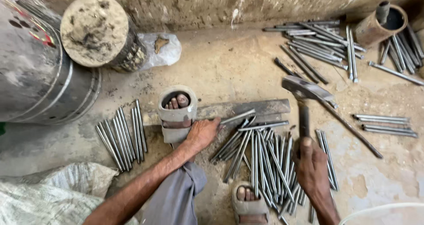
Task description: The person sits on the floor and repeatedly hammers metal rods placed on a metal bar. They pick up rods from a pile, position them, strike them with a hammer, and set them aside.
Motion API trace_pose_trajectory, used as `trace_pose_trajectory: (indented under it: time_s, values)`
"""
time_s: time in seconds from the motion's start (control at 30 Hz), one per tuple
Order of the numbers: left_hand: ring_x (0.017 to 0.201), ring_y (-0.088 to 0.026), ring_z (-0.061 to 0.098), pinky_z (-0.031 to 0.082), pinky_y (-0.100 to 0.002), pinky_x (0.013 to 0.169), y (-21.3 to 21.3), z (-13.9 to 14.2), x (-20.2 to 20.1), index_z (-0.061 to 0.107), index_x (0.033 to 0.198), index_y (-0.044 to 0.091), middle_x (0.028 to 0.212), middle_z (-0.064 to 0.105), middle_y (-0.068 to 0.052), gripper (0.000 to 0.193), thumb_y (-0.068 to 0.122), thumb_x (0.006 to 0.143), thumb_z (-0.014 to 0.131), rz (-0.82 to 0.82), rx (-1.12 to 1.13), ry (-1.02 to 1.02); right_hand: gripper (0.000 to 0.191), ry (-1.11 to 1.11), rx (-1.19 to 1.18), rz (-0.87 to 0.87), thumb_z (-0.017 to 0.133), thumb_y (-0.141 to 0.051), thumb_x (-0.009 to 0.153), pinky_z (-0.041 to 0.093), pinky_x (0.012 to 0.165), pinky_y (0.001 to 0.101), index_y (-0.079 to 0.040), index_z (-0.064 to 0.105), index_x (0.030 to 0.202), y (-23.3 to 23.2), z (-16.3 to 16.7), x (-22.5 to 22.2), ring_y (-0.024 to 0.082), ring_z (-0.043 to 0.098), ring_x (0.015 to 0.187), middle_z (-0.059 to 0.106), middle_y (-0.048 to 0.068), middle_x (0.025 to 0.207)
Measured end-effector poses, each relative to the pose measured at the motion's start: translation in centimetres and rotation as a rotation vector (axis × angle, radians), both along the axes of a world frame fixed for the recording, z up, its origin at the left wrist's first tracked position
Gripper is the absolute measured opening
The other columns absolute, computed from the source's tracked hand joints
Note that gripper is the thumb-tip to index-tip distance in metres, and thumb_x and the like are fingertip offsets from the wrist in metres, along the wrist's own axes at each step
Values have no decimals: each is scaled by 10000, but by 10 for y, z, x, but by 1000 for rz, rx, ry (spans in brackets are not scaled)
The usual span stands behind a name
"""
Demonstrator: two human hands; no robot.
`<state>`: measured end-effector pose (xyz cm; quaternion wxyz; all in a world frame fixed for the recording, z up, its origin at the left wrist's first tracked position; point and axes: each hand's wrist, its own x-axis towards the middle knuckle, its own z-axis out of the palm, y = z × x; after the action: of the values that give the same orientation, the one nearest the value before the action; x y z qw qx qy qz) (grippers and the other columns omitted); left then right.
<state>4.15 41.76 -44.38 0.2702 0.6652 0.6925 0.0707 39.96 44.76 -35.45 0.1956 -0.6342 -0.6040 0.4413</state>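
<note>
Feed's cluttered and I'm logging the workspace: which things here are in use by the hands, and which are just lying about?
In use:
left hand holding a thin grey metal rod on the flat iron bar
right hand gripping the steel-headed hammer

Lying about:
rod bundle
far rod pile
rusty pipe section
grey metal drum

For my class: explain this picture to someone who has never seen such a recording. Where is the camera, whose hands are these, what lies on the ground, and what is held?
The single picture comes from a camera worn on a person's head, looking down at their own hands and sandalled feet. The right hand has its grip closed on a hammer, its head raised. The left hand holds a metal rod down on a flat iron bar lying on the concrete ground. A loose pile of rods lies in front; a neater bundle lies left, more farther back. A metal drum stands at the left.
</note>
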Motion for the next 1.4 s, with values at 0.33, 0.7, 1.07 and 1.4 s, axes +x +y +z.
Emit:
trace_pose_trajectory:
  time_s: [0.33, 0.7, 1.07, 1.4]
  values:
    - [680, -375, 718, 589, -525, 619, 0, 5, 6, 611, 1097, 39, 741, 685, -191, 182, 174, 990, 553, 40, -17, 19, 637, -328, -29, 114, 315, -524, 1087, 475, 487, 492, -11, 646, 905, 18, -45, -18, 272, 555, 494, 584, 151, 584]
    - [742, -420, 712, 551, -566, 658, -4, -14, 2, 629, 1021, 44, 762, 703, -204, 181, 214, 978, 584, -8, 59, 36, 574, -300, -138, 159, 310, -507, 1073, 464, 522, 470, -70, 670, 978, -8, -33, -49, 250, 576, 517, 594, 135, 598]
    - [679, -431, 692, 528, -523, 569, -15, 42, -5, 611, 1143, 10, 752, 664, -242, 261, 166, 935, 611, 24, 361, -448, 790, -242, -185, -45, 264, -610, 1138, 394, 471, 454, 22, 607, 809, -1, -137, 0, 224, 432, 526, 469, 83, 612]
    - [714, -473, 644, 483, -536, 602, -20, 55, -10, 573, 1012, 10, 742, 610, -238, 107, 103, 981, 617, -54, 515, -516, 698, -247, -165, -72, 267, -633, 1020, 464, 493, 474, -56, 645, 914, -5, -127, -18, 225, 528, 498, 541, 114, 557]
